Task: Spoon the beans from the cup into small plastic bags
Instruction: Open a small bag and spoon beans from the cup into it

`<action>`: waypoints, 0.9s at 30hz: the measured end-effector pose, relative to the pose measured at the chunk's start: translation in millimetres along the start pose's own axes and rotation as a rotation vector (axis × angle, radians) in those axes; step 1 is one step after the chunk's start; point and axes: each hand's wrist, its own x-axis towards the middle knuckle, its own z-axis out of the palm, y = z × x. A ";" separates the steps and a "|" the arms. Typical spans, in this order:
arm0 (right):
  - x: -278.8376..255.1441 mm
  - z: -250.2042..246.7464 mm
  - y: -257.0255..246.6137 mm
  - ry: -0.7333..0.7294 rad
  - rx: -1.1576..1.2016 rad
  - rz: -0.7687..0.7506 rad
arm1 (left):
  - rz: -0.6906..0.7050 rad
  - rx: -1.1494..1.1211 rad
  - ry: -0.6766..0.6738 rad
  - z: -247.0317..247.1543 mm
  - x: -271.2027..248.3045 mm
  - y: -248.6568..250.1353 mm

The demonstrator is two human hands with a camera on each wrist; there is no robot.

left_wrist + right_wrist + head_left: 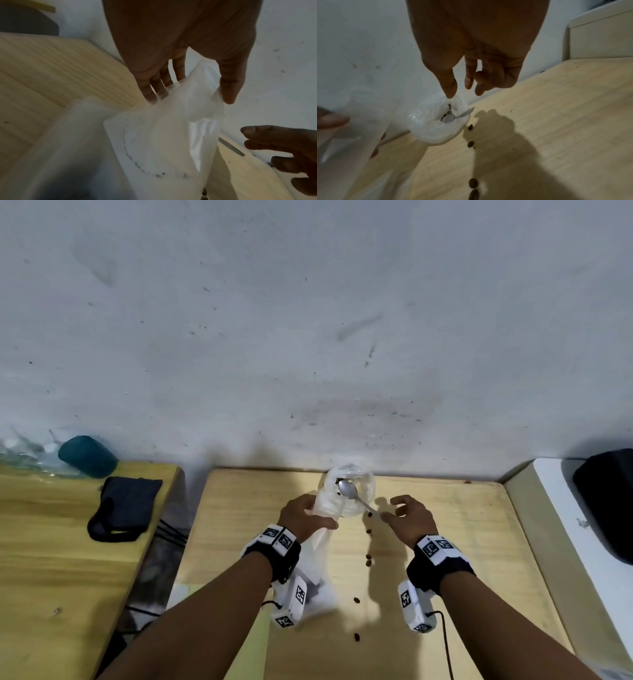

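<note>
A clear plastic cup [363, 494] stands at the table's far edge against the wall, with a few brown beans [447, 112] left inside. A metal spoon [352, 491] rests in it, its handle poking out toward the right. My left hand [310, 513] pinches the top of a white plastic bag [320, 546] just left of the cup, thumb [229, 93] on one side and fingers [154, 93] on the other. My right hand [394, 510] hovers by the spoon handle with loosely curled fingers [469, 83], holding nothing. Several spilled beans [368, 559] lie in a line on the table.
The light wooden table [462, 559] ends at the grey wall. To the left is a second wooden table [51, 542] with a dark pouch [125, 508] and a teal cylinder [87, 455]. A white unit [561, 525] carrying a black object [606, 501] borders the right.
</note>
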 end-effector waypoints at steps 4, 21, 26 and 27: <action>22.5 6.1 -1.3 -0.159 -0.208 0.038 | -0.081 -0.026 -0.043 8.8 19.1 9.1; 52.9 14.8 -7.3 0.219 0.042 -0.216 | -0.034 0.117 -0.129 30.7 51.6 12.9; 50.1 23.9 1.1 0.327 0.011 -0.242 | 0.050 0.119 -0.089 20.2 50.7 11.6; 49.9 25.1 3.0 0.329 0.013 -0.239 | 0.065 0.120 -0.084 19.1 50.4 11.2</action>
